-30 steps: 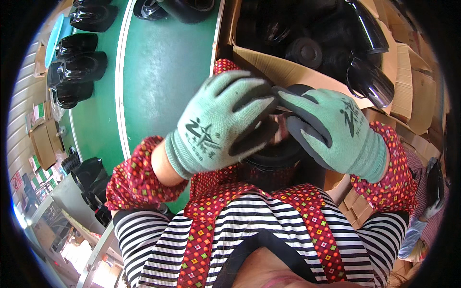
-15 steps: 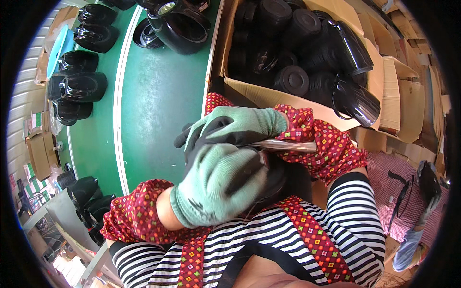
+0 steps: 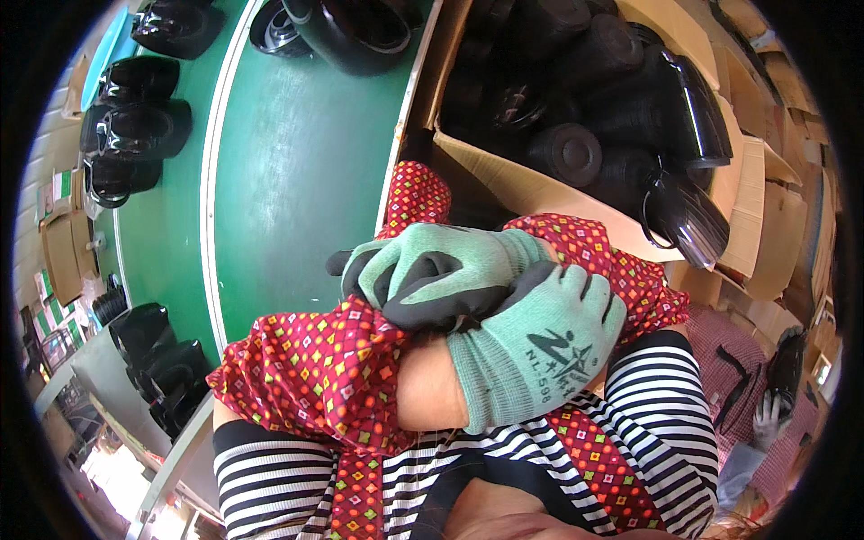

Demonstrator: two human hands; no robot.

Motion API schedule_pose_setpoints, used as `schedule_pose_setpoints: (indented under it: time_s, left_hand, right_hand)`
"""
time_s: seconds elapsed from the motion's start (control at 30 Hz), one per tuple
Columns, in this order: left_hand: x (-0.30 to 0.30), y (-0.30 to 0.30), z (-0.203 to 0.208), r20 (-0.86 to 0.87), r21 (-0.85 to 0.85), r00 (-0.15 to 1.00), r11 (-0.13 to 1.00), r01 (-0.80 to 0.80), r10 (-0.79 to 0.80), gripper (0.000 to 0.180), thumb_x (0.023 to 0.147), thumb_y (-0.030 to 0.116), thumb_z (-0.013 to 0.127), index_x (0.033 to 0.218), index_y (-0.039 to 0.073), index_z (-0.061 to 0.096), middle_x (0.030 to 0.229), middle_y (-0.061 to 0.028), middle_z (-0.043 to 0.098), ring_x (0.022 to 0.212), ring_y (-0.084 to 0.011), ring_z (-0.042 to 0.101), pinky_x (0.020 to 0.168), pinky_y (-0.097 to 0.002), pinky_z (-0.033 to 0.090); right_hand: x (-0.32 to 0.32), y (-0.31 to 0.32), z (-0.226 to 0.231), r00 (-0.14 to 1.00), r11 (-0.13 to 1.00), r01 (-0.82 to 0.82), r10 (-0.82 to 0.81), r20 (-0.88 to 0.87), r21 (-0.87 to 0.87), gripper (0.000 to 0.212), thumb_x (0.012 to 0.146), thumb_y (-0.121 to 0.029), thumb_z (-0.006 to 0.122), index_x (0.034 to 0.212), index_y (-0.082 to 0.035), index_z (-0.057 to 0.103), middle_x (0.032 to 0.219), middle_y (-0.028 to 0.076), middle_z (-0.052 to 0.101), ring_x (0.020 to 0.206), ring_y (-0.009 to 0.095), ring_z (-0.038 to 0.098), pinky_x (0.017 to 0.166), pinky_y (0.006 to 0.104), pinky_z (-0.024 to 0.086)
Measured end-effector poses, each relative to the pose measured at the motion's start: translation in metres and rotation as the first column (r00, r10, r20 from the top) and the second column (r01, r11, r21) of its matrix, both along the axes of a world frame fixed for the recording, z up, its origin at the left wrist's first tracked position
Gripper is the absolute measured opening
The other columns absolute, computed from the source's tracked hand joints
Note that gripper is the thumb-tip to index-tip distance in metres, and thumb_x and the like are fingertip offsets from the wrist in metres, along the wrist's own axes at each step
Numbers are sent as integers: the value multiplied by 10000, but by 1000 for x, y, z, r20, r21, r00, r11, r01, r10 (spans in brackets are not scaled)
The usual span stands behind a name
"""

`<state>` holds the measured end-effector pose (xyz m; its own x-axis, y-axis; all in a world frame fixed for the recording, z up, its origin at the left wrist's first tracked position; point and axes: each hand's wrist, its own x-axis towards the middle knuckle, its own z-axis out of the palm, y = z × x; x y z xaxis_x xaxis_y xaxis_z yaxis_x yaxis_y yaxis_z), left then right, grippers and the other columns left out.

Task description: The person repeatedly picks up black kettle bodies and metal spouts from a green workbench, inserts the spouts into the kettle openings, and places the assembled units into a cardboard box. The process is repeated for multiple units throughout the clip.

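Note:
My right hand, in a green glove with a black palm, is closed with its fingers curled inward over my lap. My left hand, gloved alike, crosses under it to the right, bent round near the right wrist. Whatever the two hands grip is hidden beneath the gloves and the red patterned sleeves. Beyond them stands an open cardboard box of black cylindrical pieces. A glossy black jug-like body with a looped handle leans at its near right corner.
On the green table at left stand several glossy black jug-shaped bodies. A larger black vessel lies at its far end. More black pieces sit at lower left. At right, a co-worker's gloved hand is by a black object.
My left hand has swung right, across and under the right hand. The shiny metallic bar and black object that showed under the hands are now covered. The view has shifted slightly.

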<state>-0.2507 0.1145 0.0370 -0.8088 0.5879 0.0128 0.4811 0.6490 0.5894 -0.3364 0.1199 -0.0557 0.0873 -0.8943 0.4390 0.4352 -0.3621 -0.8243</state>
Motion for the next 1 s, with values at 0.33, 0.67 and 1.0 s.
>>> schedule_pose_setpoints:
  time_s: [0.33, 0.67, 1.0]
  left_hand:
    - [4, -2, -5, 11, 255, 998, 966, 49, -54, 354, 901, 335, 630, 1117, 58, 676, 965, -98, 677, 854, -259, 671, 798, -374, 549]
    - [33, -23, -8, -175, 594, 982, 787, 165, -74, 298, 844, 340, 665, 1041, 120, 705, 896, -19, 625, 843, -229, 648, 742, -395, 523]
    - [-12, -69, 6, -187, 376, 981, 926, 22, 53, 429, 869, 322, 779, 1207, 68, 707, 895, -78, 654, 806, -287, 666, 737, -403, 543]
  right_hand:
    - [1, 17, -1, 887, 909, 354, -401, -228, -219, 131, 999, -124, 636, 1025, 2, 661, 1040, 152, 642, 1034, 360, 605, 1001, 453, 464]
    - [26, 71, 7, 328, 564, 817, -629, -705, -123, 305, 945, -125, 783, 1202, 5, 680, 1171, 156, 652, 1188, 354, 641, 1033, 446, 518]
    - [0, 71, 25, 581, 539, 814, -766, -274, 219, 371, 988, -124, 688, 1341, -19, 657, 1302, 114, 684, 1240, 216, 648, 1100, 362, 494]
